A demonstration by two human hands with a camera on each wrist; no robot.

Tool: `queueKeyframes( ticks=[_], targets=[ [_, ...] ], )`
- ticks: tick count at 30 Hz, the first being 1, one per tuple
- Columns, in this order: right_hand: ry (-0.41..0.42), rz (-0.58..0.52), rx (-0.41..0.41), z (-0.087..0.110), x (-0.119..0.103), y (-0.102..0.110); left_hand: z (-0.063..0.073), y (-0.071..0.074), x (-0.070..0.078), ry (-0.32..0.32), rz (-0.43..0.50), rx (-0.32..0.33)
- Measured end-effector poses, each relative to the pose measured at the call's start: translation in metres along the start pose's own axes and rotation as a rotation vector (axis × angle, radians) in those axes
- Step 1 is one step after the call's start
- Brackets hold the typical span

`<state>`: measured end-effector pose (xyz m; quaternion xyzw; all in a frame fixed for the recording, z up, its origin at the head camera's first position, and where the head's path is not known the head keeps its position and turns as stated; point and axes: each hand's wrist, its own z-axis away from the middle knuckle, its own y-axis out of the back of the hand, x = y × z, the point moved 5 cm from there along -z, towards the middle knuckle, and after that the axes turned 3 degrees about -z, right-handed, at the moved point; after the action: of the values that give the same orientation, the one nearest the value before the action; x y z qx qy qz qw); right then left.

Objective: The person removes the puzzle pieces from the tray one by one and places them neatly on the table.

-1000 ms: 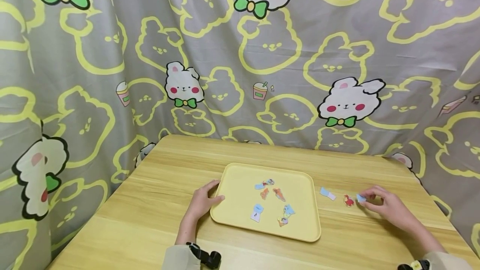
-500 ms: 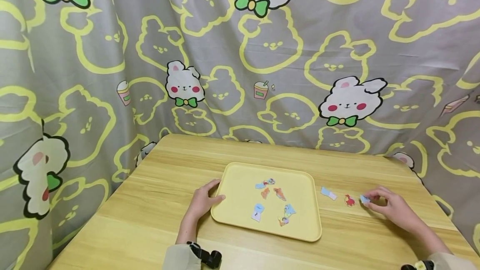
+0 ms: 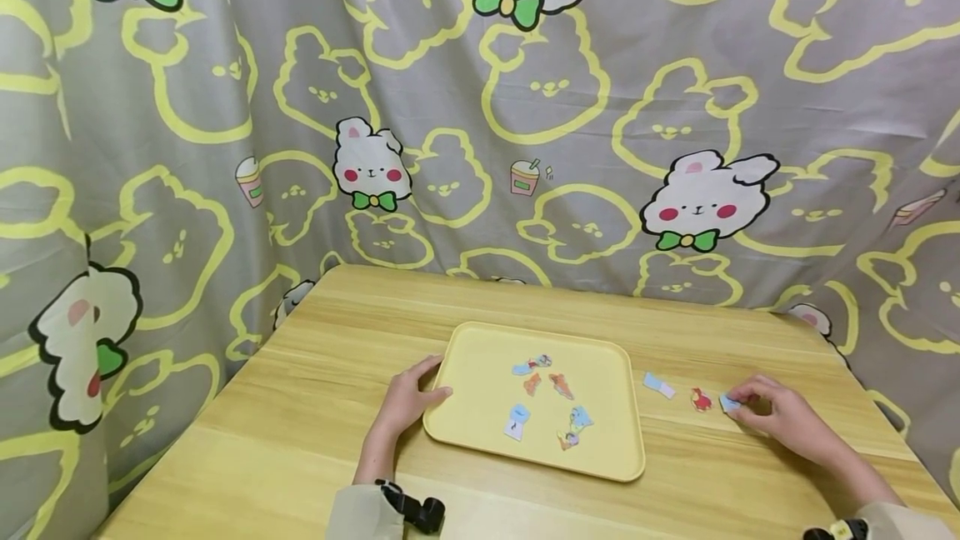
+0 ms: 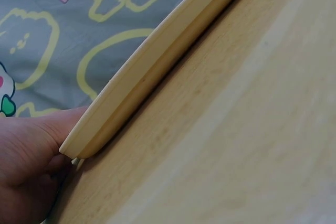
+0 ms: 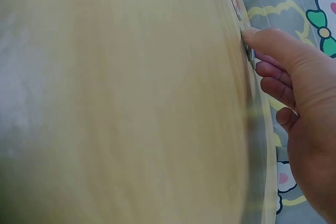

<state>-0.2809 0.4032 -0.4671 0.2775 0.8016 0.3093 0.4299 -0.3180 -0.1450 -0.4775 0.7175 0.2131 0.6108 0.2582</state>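
Note:
In the head view, my left hand [image 3: 407,397] holds the left edge of a yellow tray [image 3: 465,357], with the thumb over its rim. The left wrist view shows that hand [image 4: 26,156] at the tray's corner. On the table right of the tray, my right hand [image 3: 783,415] pinches a small flat blue cut-out piece [image 3: 727,402] between thumb and fingers. In the right wrist view, the thumb of my right hand [image 5: 299,72] presses against the piece's thin edge. Just left of it lies a red cut-out piece [image 3: 701,399], and further left a blue-and-lilac piece [image 3: 659,385].
Several flat cut-out pieces lie in the tray: a blue-and-red pair [image 3: 532,365], orange pieces [image 3: 561,387], a blue-and-white pair [image 3: 515,423] and a blue-and-yellow pair [image 3: 576,425]. The wooden table [image 3: 300,440] ends at a patterned grey curtain [image 3: 450,107].
My right hand stays on the blue piece, its tilt shifting slightly beside the red piece. The left hand and the tray hold still; the head view drifts a little.

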Motion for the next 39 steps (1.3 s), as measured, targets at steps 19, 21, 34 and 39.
queueKeyframes(
  ticks=[19,21,34,39],
  targets=[
    [-0.07,0.085,-0.011,-0.006,0.001,0.002,-0.005,0.002,0.0,0.022,-0.006,-0.006],
    [-0.089,0.099,-0.021,-0.005,0.001,0.002,-0.004,0.002,0.0,0.027,0.0,-0.012],
    [-0.159,0.072,-0.031,-0.003,-0.002,0.003,-0.003,0.0,0.0,0.034,-0.012,-0.012],
    [-0.114,0.035,-0.002,-0.011,-0.017,-0.006,-0.002,-0.001,-0.002,0.04,-0.008,-0.016]
  ],
)
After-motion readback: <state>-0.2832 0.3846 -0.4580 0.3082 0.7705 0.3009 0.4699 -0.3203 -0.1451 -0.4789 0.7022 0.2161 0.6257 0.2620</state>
